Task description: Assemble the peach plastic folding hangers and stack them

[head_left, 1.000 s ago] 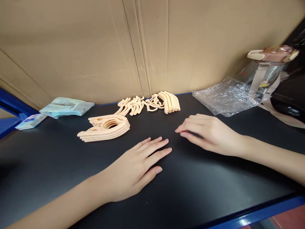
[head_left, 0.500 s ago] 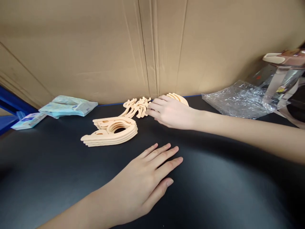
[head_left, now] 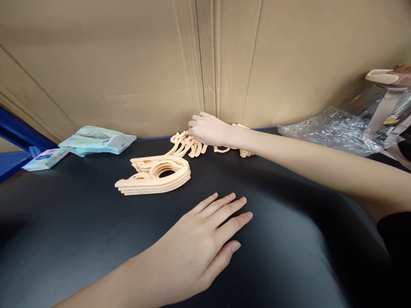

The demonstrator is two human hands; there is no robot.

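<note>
While the right hand (head_left: 208, 128) is being held out over the back edge of the matte black worktop (head_left: 289, 248), its fingers are being curled down onto a loose row of small peach-coloured plastic hook pieces (head_left: 188, 147). They are touching the row, but whether a piece is actually being pinched cannot be told. The left hand (head_left: 205, 239) is being rested flat and released on the worktop near its front edge, with nothing under it.

Between the two hands, a neat stack of flat, curved peach plastic pieces (head_left: 157, 176) is lying just in front of the loose row. Judging by this, part of the gathering is being treated as done, while the jumbled pieces by the back edge are being left to be dealt with.

Toward the left edge, pale blue soft packets (head_left: 96, 139) and a small blue-and-white packet (head_left: 46, 159) are lying. Toward the right edge, a crumpled clear plastic bag (head_left: 327, 130) and a transparent bottle with a pink lid (head_left: 390, 94) are being kept. A brown cardboard wall (head_left: 128, 64) is closing off the back.
</note>
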